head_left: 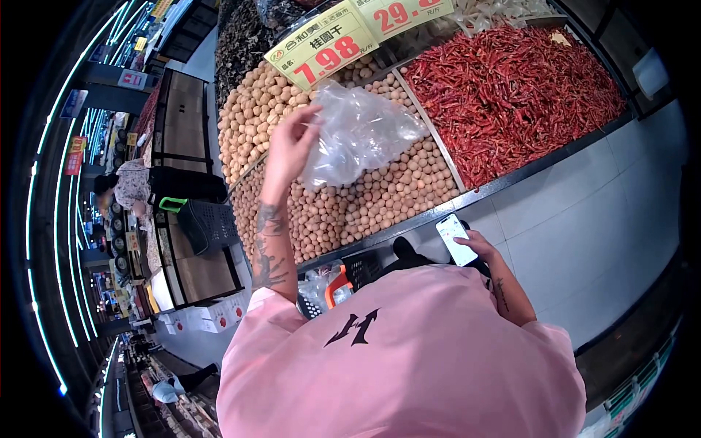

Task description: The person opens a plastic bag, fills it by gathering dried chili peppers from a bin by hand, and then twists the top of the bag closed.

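Note:
My left hand (292,142) reaches over the bin of dried longans (394,204), its fingers curled at the near-left edge of a clear plastic bag (365,135). The bag is crumpled and spread above the longans; its exact contact with my fingertips is hard to make out. Lower down at the right, my right hand (478,246) is wrapped round a smartphone (456,239) with a lit white screen. A yellow price sign (321,47) reading 7.98 stands behind the bag.
Dried red chilies (518,95) fill the right bin, past a metal divider (434,131). Larger round dried goods (255,113) lie at the left. A black basket (361,270) with an orange handle (338,286) is below the bin edge. Another person (135,182) stands left near a dark basket (208,226).

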Motion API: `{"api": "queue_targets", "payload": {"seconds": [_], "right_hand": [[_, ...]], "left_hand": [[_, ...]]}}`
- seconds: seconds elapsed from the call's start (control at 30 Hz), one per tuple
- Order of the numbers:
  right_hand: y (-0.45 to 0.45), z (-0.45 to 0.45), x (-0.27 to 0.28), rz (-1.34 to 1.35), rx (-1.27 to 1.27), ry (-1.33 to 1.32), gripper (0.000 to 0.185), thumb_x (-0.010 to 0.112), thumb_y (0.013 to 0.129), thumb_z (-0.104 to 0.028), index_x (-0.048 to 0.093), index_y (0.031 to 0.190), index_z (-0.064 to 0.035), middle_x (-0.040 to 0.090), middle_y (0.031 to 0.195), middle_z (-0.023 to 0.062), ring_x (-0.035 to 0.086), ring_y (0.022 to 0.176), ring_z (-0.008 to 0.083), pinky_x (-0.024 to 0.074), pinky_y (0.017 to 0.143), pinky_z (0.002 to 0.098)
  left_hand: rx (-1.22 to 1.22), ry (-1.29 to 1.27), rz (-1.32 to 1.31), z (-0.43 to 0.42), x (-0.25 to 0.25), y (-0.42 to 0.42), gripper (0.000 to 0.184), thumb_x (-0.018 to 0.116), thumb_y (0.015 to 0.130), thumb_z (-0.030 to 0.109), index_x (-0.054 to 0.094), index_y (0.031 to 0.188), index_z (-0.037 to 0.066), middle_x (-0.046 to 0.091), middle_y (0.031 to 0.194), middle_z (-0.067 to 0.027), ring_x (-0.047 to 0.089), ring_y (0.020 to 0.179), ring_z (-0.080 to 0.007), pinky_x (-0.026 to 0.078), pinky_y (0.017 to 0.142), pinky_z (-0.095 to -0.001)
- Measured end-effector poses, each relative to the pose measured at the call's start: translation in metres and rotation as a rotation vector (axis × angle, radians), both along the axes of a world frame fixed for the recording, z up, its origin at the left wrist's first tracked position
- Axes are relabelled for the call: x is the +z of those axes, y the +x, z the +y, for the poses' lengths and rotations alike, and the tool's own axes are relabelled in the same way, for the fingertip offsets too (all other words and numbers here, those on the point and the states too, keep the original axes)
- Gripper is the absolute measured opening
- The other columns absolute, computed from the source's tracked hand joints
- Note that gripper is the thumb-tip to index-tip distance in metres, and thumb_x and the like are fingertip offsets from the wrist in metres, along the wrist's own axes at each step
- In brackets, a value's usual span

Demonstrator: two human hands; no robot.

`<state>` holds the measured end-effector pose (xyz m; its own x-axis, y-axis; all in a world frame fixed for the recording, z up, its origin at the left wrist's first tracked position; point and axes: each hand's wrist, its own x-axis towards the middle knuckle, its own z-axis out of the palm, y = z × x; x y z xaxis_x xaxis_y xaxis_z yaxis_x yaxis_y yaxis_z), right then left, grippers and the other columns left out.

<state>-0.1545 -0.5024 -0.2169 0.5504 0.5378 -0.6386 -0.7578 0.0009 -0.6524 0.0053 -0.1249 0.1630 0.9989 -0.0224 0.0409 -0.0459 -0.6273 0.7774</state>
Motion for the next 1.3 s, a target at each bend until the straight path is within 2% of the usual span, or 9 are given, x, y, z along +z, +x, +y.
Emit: {"api": "queue_targets", "payload": {"seconds": [0.17, 0.27, 0.37, 0.47, 0.57, 0.8, 0.93, 1.13, 1.3], "right_hand": [[0.002, -0.004, -0.003, 0.044, -0.028, 0.067, 0.033, 0.07, 0.092, -0.022, 0.064, 0.117, -0.0018, 0.069, 0.102, 0.0034, 0.067, 0.085, 0.0117, 0.0546, 0.074, 0.0275], [0.006, -0.017, -0.016, 0.069, 0.02, 0.053, 0.033, 0.068, 0.093, -0.024, 0.063, 0.117, -0.0014, 0.069, 0.101, 0.0031, 0.066, 0.084, 0.0109, 0.0543, 0.073, 0.0275], [0.009, -0.026, -0.006, 0.096, -0.051, 0.05, 0.032, 0.064, 0.096, -0.027, 0.064, 0.115, -0.0021, 0.07, 0.097, 0.0029, 0.067, 0.082, 0.0105, 0.0546, 0.073, 0.0267], [0.012, -0.04, -0.013, 0.103, -0.128, 0.037, 0.032, 0.066, 0.094, -0.029, 0.065, 0.112, -0.0027, 0.07, 0.092, 0.0032, 0.068, 0.077, 0.0118, 0.0552, 0.069, 0.0273], [0.018, -0.052, -0.001, 0.095, -0.178, 0.068, 0.03, 0.065, 0.096, -0.028, 0.065, 0.113, -0.0033, 0.07, 0.093, 0.0032, 0.069, 0.078, 0.0118, 0.0551, 0.068, 0.0269], [0.035, -0.08, 0.0, 0.011, -0.033, -0.014, 0.039, 0.063, 0.096, -0.033, 0.064, 0.116, 0.0001, 0.07, 0.099, 0.0045, 0.067, 0.083, 0.0113, 0.0532, 0.072, 0.0265], [0.04, -0.089, -0.01, -0.012, 0.012, -0.05, 0.038, 0.066, 0.094, -0.032, 0.065, 0.113, 0.0002, 0.07, 0.097, 0.0057, 0.066, 0.08, 0.0123, 0.0532, 0.07, 0.0276], [0.042, -0.099, 0.008, -0.081, 0.002, -0.12, 0.042, 0.07, 0.092, -0.027, 0.063, 0.119, 0.0038, 0.07, 0.1, 0.0078, 0.067, 0.084, 0.0163, 0.0534, 0.074, 0.0306], [0.047, -0.106, -0.002, -0.021, -0.05, -0.096, 0.042, 0.067, 0.094, -0.028, 0.06, 0.122, 0.0028, 0.071, 0.101, 0.0086, 0.069, 0.085, 0.0179, 0.056, 0.074, 0.0311]], "left_hand": [[0.037, -0.176, -0.626, -0.008, 0.022, -0.011, 0.013, 0.054, 0.088, -0.011, 0.062, 0.093, -0.002, 0.067, 0.101, -0.0072, 0.062, 0.084, -0.0113, 0.052, 0.076, -0.0233], [-0.479, 0.607, 0.254, 0.026, -0.089, -0.014, 0.019, 0.057, 0.082, -0.007, 0.07, 0.092, 0.001, 0.07, 0.086, -0.0191, 0.069, 0.087, -0.0288, 0.053, 0.078, -0.0348], [-0.08, 0.497, 0.098, 0.012, -0.039, -0.008, 0.02, 0.059, 0.083, -0.006, 0.067, 0.1, 0.0, 0.07, 0.098, -0.0143, 0.067, 0.09, -0.0266, 0.053, 0.081, -0.0349], [0.033, 0.986, -0.463, 0.007, -0.026, 0.002, 0.018, 0.064, 0.086, 0.002, 0.066, 0.104, 0.003, 0.063, 0.107, -0.0146, 0.063, 0.093, -0.0271, 0.051, 0.081, -0.0339], [0.075, 0.64, -0.526, -0.048, -0.022, 0.021, 0.019, 0.069, 0.086, 0.01, 0.064, 0.104, 0.003, 0.061, 0.094, -0.0113, 0.063, 0.082, -0.0237, 0.052, 0.072, -0.0319], [-0.25, 1.016, 0.067, -0.169, -0.097, 0.121, 0.066, 0.06, 0.087, 0.06, 0.053, 0.126, 0.008, 0.07, 0.093, -0.0204, 0.069, 0.084, -0.038, 0.056, 0.074, -0.0469], [-0.233, 0.902, -0.066, -0.147, -0.134, 0.139, 0.02, 0.056, 0.083, 0.018, 0.069, 0.086, 0.003, 0.069, 0.082, -0.0213, 0.068, 0.079, -0.0406, 0.056, 0.071, -0.0492], [-0.071, 0.63, -0.255, -0.071, 0.055, 0.121, 0.019, 0.075, 0.083, 0.015, 0.069, 0.086, -0.004, 0.068, 0.077, -0.0202, 0.067, 0.068, -0.0277, 0.052, 0.064, -0.0373], [0.222, 0.661, -0.993, -0.071, 0.174, 0.034, 0.011, 0.074, 0.079, 0.004, 0.065, 0.085, 0.0, 0.061, 0.079, -0.0094, 0.059, 0.067, -0.0203, 0.048, 0.06, -0.0313]]}}
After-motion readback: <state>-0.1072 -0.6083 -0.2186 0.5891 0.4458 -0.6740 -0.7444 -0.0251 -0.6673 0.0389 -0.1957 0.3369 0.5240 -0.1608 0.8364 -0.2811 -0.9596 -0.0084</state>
